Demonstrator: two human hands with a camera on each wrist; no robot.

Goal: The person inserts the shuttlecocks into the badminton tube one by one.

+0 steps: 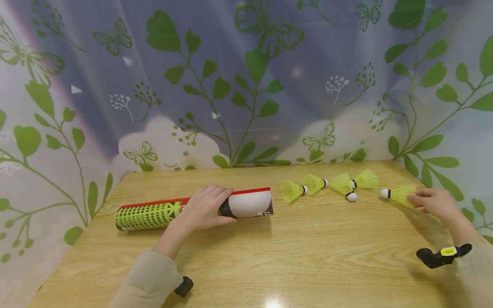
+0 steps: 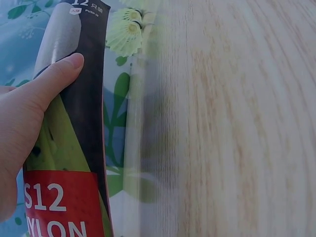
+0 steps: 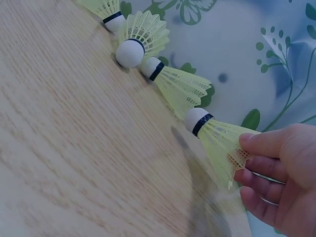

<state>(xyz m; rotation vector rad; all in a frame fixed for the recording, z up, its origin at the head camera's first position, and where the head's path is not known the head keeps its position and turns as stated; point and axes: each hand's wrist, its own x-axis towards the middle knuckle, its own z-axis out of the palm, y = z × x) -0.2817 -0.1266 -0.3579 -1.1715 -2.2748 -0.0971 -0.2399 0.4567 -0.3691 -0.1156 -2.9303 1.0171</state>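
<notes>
My left hand (image 1: pixel 204 208) grips a shuttlecock tube (image 1: pixel 148 216) across its middle, thumb along the near side. The tube lies lengthwise over the left part of the table, yellow-green, red, black and white. In the left wrist view the tube (image 2: pixel 61 202) shows "S12" and "NYLON" lettering. At the far right my right hand (image 1: pixel 435 206) pinches a yellow shuttlecock (image 1: pixel 398 194) by the rim of its skirt, white cork pointing left. The right wrist view shows the thumb and fingers on the skirt of this shuttlecock (image 3: pixel 219 140), its cork near the tabletop.
Several more yellow shuttlecocks (image 1: pixel 292 191) lie in a loose row near the back of the wooden table (image 1: pixel 308 256), between the tube and my right hand. A curtain (image 1: pixel 215 124) with leaves and butterflies hangs behind the table's back edge.
</notes>
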